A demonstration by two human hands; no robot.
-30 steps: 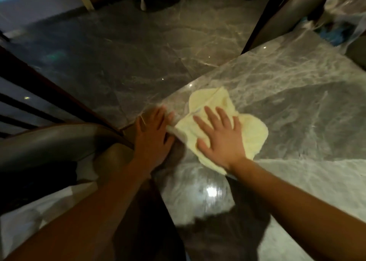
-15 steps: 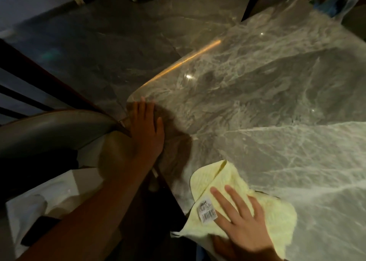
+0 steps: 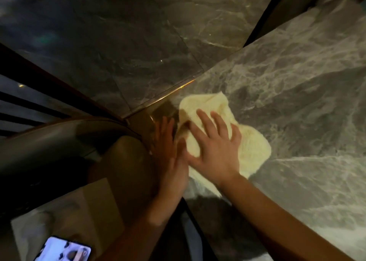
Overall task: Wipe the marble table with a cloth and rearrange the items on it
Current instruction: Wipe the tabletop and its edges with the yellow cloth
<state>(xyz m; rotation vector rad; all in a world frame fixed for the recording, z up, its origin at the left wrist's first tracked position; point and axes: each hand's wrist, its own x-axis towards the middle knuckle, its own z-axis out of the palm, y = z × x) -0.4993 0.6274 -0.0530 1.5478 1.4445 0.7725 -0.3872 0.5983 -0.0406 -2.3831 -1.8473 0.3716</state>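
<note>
A pale yellow cloth (image 3: 251,148) lies crumpled on the grey marble table (image 3: 301,106), close to the table's near-left corner. My right hand (image 3: 213,146) presses flat on the cloth with fingers spread. Just left of it, my left hand (image 3: 170,154) rests flat on the table's corner edge, touching the cloth's left side. Much of the cloth is hidden under my right hand.
A brown padded chair (image 3: 59,142) stands left of the table, with a lit phone (image 3: 63,249) on a pale surface below it. Dark marble floor (image 3: 122,43) lies beyond the table's gold-trimmed edge (image 3: 170,92). A dark post (image 3: 263,17) rises at the far edge.
My right hand has pushed the cloth from the near table edge back up towards the corner, beside my left hand. The left hand has stayed at the corner.
</note>
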